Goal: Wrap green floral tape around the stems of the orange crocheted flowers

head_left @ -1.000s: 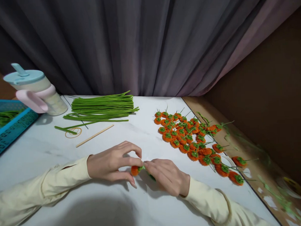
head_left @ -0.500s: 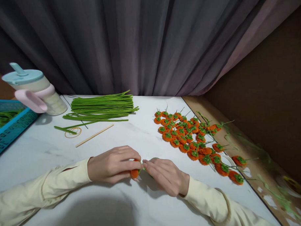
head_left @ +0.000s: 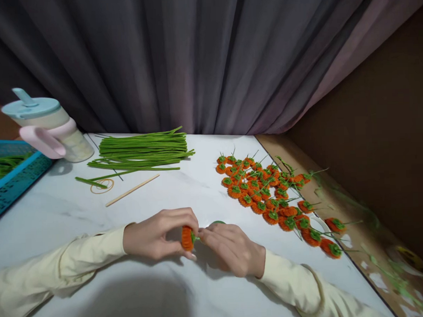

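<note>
Between the thumb and fingertips of my left hand [head_left: 162, 235] is a small fuzzy orange persimmon [head_left: 187, 238], made of pipe cleaner. It is turned sideways, its green leafy top and stem [head_left: 196, 238] pointing right. My right hand [head_left: 230, 248] is closed at that stem, fingers pressed together at its end; the tips are partly hidden. Just behind the right hand shows the edge of a green round thing [head_left: 219, 222], mostly covered, so I cannot tell what it is. Several finished persimmons [head_left: 257, 184] with green tops and thin stems lie clustered to the right.
Green pipe cleaners [head_left: 143, 149] lie bundled at the back. Nearer are a wooden stick [head_left: 132, 191] and rubber bands [head_left: 102, 186]. A lidded cup [head_left: 54, 129] and a blue basket [head_left: 21, 183] stand left. A tape roll [head_left: 409, 261] lies far right, beyond the white tabletop's edge.
My left fingers have opened wider around the persimmon, so more of its orange body and green top shows. The right hand has barely shifted.
</note>
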Demonstrator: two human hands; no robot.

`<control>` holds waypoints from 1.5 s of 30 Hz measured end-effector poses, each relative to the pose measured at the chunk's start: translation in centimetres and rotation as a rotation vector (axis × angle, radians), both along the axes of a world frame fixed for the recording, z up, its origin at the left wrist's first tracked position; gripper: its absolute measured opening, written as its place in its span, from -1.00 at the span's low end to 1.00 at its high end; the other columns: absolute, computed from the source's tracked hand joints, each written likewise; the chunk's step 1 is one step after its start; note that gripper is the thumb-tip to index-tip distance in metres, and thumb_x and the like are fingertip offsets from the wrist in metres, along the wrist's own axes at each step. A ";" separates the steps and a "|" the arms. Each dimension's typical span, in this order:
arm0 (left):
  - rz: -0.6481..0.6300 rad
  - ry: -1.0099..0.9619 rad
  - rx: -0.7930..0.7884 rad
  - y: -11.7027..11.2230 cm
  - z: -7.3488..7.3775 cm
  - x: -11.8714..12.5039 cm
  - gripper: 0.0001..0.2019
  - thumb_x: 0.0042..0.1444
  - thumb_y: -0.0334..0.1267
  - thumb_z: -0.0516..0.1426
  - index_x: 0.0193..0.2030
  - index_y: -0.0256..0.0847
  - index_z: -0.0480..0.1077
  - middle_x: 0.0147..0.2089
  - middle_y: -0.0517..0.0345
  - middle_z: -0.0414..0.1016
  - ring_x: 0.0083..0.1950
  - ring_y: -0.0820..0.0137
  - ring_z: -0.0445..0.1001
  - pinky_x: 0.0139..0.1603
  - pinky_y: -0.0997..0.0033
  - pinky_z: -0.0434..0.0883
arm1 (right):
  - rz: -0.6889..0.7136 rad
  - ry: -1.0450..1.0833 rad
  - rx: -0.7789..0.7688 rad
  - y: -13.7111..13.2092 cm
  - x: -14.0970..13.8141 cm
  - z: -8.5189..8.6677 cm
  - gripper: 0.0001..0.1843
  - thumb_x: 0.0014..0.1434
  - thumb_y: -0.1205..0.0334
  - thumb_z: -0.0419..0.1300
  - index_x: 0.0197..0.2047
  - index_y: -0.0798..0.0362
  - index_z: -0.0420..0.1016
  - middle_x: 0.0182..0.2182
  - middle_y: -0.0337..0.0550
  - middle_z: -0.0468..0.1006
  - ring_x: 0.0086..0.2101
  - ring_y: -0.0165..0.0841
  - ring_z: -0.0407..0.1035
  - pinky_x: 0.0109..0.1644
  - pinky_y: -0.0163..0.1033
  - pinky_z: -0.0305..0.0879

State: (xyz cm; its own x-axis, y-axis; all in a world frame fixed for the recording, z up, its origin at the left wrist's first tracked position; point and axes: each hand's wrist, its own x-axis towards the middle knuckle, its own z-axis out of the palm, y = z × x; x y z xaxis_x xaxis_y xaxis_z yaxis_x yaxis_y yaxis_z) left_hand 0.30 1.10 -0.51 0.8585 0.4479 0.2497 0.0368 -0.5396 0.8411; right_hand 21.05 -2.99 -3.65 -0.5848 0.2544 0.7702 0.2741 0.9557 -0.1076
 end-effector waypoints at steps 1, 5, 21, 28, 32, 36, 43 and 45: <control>0.014 0.013 -0.093 0.1 -0.1 0.0 -0.79 0.06 -0.25 0.25 -0.27 -0.28 0.33 -0.30 0.11 0.36 -0.28 0.44 0.33 -0.22 0.50 0.31 | -0.023 0.023 -0.130 -0.3 -0.1 0.1 -0.75 0.21 0.47 -0.09 -0.09 0.27 0.31 -0.50 0.01 0.54 -0.54 -0.35 0.41 -0.49 -0.28 0.37; -0.002 0.056 -0.543 0.6 -0.6 -0.3 -0.59 0.02 0.06 0.22 -0.22 -0.26 0.31 -0.30 0.17 0.33 -0.30 0.46 0.30 -0.24 0.50 0.28 | -0.120 0.131 -0.551 -1.2 -0.4 0.8 -0.85 0.23 0.42 -0.01 -0.16 0.13 0.34 -0.50 -0.15 0.52 -0.57 -0.46 0.37 -0.49 -0.39 0.30; 0.096 0.048 -0.309 0.6 -0.9 -0.3 -0.82 0.18 -0.18 0.13 -0.28 -0.29 0.36 -0.30 0.14 0.39 -0.30 0.47 0.36 -0.22 0.49 0.32 | 0.245 0.536 -1.938 0.4 -0.6 2.2 -0.72 0.00 0.16 0.33 -0.35 0.19 0.41 -0.60 -0.18 0.52 -0.67 -0.49 0.35 -0.56 -0.40 0.25; 0.074 0.025 0.069 0.5 -0.2 -0.3 -0.85 0.23 -0.25 0.08 -0.24 -0.31 0.37 -0.30 0.08 0.38 -0.27 0.44 0.36 -0.22 0.53 0.32 | 0.298 0.527 -2.022 0.7 -0.3 2.0 -0.75 0.00 0.20 0.32 -0.37 0.20 0.41 -0.62 -0.22 0.50 -0.68 -0.52 0.32 -0.55 -0.40 0.25; 0.037 0.033 0.255 0.4 0.2 -0.5 -0.84 0.28 -0.31 0.00 -0.17 -0.33 0.35 -0.25 0.00 0.36 -0.24 0.42 0.36 -0.20 0.53 0.34 | 0.312 0.494 -1.992 0.6 -0.3 2.4 -0.71 0.00 0.15 0.32 -0.32 0.16 0.37 -0.56 -0.17 0.54 -0.60 -0.44 0.41 -0.50 -0.37 0.29; 0.028 0.058 0.392 0.5 0.4 -0.6 -0.84 0.29 -0.34 -0.03 -0.15 -0.32 0.34 -0.22 -0.02 0.36 -0.21 0.40 0.36 -0.17 0.51 0.35 | 0.278 0.448 -1.962 0.7 -0.3 2.8 -0.67 0.02 0.10 0.32 -0.28 0.13 0.35 -0.44 -0.14 0.54 -0.45 -0.37 0.46 -0.36 -0.29 0.32; 0.062 0.098 0.577 0.4 0.1 -0.6 -0.82 0.31 -0.30 -0.06 -0.12 -0.31 0.32 -0.25 -0.03 0.37 -0.23 0.36 0.34 -0.20 0.44 0.36 | 0.125 0.391 -1.777 0.7 -0.2 2.4 -0.67 0.04 0.03 0.31 -0.29 0.12 0.40 -0.51 -0.33 0.36 -0.60 -0.61 0.04 -0.53 -0.42 -0.04; 0.062 0.095 0.613 0.4 0.1 -0.6 -0.81 0.31 -0.31 -0.08 -0.13 -0.31 0.32 -0.27 -0.04 0.37 -0.25 0.35 0.33 -0.22 0.43 0.36 | 0.114 0.405 -1.770 0.6 -0.4 2.3 -0.66 0.04 0.01 0.30 -0.31 0.13 0.40 -0.53 -0.32 0.38 -0.61 -0.61 0.04 -0.53 -0.41 -0.03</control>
